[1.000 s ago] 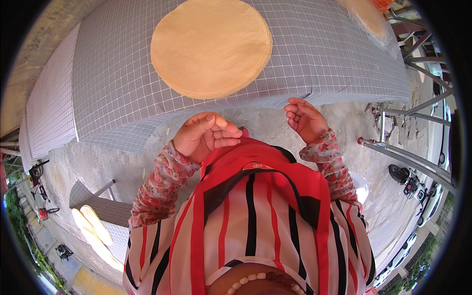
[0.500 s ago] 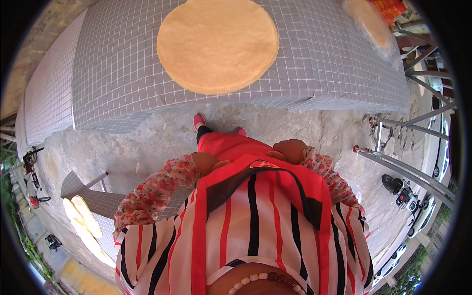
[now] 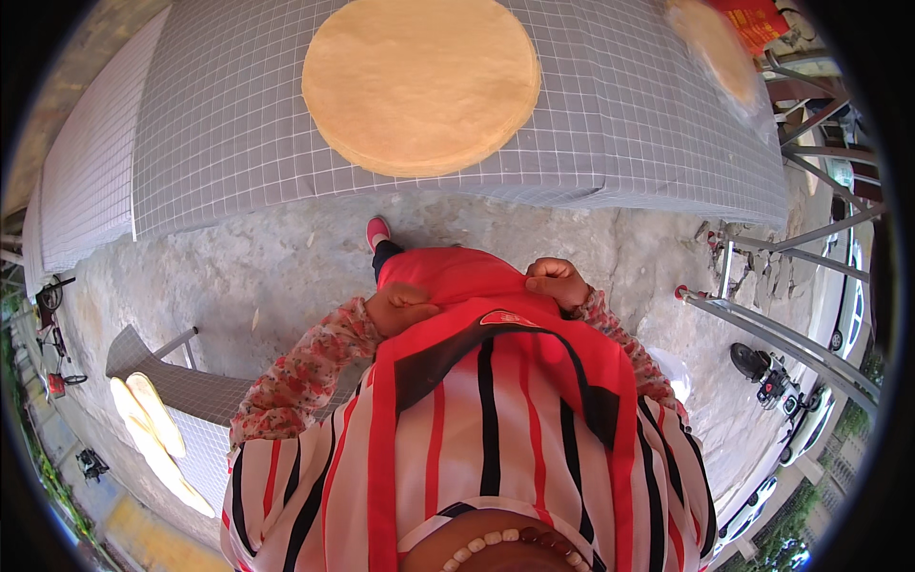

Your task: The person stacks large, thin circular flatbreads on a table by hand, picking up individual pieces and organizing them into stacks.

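I wear a red apron [image 3: 448, 272] over a striped top. At its left edge my left hand [image 3: 398, 307] is closed, with the thumb lying along the red cloth. On the opposite edge my right hand [image 3: 559, 283] makes a loose fist, its fingers curled around the cloth. The exact grip under the fingers is partly hidden. Ahead, a stack of thin round tan flatbreads [image 3: 419, 86] lies on a table [image 3: 238, 162] covered with grey checked cloth, apart from both hands.
A plastic-wrapped tan bundle [image 3: 720, 48] and a red packet [image 3: 753, 21] are at the table's far right. Metal frame bars [image 3: 782, 338] stand to my right. Behind on the left, pale flatbreads [image 3: 157, 419] rest on a lower checked table [image 3: 205, 391]. Rough concrete floor [image 3: 276, 267] lies between.
Both hands have lifted and turned, so their closed fingers show more. The apron's front has spread out, and the right shoe has gone out of sight.
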`<move>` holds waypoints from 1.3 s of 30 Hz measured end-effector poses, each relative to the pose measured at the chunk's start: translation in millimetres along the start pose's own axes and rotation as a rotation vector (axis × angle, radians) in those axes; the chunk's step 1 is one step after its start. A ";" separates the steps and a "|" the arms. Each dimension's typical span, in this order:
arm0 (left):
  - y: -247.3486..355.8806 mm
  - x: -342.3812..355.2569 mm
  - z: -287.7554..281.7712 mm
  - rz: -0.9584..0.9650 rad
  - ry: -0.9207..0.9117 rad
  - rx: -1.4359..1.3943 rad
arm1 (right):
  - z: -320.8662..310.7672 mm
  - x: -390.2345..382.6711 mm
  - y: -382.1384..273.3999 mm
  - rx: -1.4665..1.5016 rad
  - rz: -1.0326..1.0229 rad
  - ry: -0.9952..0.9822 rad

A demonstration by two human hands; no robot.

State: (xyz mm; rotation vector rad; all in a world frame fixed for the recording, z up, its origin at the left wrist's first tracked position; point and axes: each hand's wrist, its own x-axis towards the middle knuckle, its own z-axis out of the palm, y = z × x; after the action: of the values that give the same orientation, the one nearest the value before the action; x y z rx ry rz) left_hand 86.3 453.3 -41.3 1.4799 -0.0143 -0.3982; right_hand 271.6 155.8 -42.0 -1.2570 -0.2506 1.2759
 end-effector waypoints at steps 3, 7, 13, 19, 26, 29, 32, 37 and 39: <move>-8.0 13.6 -15.5 0.019 0.480 -0.391 | -4.1 15.9 -1.7 0.310 -0.080 0.165; 3.0 53.3 -43.1 -0.191 0.846 -0.737 | 9.2 48.0 -57.8 -0.076 -0.249 0.258; 17.0 102.1 -32.2 -0.215 0.848 -1.062 | 39.2 117.9 -106.1 -0.392 -0.526 0.287; 30.1 119.9 -22.7 -0.138 0.933 -1.176 | 48.2 141.2 -108.8 -0.420 -0.574 0.347; 30.2 113.6 -26.1 -0.140 0.878 -1.259 | 49.2 147.0 -114.0 -0.477 -0.538 0.402; 22.5 116.5 -28.3 -0.210 0.838 -1.232 | 50.3 148.9 -119.2 -0.491 -0.552 0.412; 28.3 118.3 -23.7 -0.183 0.861 -1.305 | 49.1 151.8 -120.5 -0.507 -0.568 0.414; 33.9 117.3 -20.7 -0.144 0.829 -1.316 | 50.9 152.0 -120.0 -0.520 -0.567 0.407; 34.7 116.4 -19.8 -0.106 0.817 -1.322 | 50.4 153.7 -120.6 -0.527 -0.563 0.397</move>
State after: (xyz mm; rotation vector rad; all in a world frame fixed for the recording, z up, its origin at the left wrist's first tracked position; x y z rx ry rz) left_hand 208.8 442.5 -36.7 0.2349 0.8270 0.1658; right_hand 358.2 333.0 0.7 -1.6980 -0.6287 0.4687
